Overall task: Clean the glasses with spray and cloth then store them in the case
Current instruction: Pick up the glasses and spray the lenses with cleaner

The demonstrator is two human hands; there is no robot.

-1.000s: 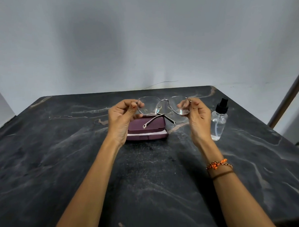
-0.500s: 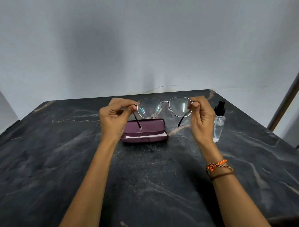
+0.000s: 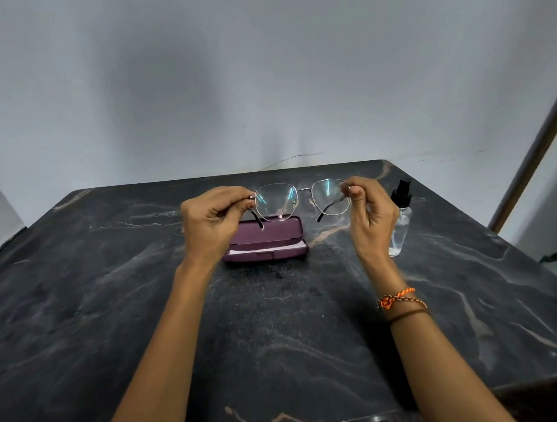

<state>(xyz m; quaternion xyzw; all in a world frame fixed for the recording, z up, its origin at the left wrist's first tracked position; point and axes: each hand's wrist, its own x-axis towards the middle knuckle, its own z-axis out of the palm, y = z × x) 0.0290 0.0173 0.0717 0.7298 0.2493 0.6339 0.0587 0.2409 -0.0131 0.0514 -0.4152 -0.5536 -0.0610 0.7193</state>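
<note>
From the head camera, both hands hold the glasses (image 3: 302, 199) up above the dark table (image 3: 115, 313). The left hand (image 3: 212, 220) pinches one hinge corner and the right hand (image 3: 369, 211) pinches the other, temples unfolded. Below them the purple case (image 3: 265, 240) lies open. A spray bottle (image 3: 400, 218) stands just beside the right hand.

Single head-worn wide-angle view, looking forward and down along both forearms onto the dark marble tabletop (image 3: 122, 313). Near edge of tabletop close below; far edge and grey wall (image 3: 264, 68) fill the upper half.
</note>
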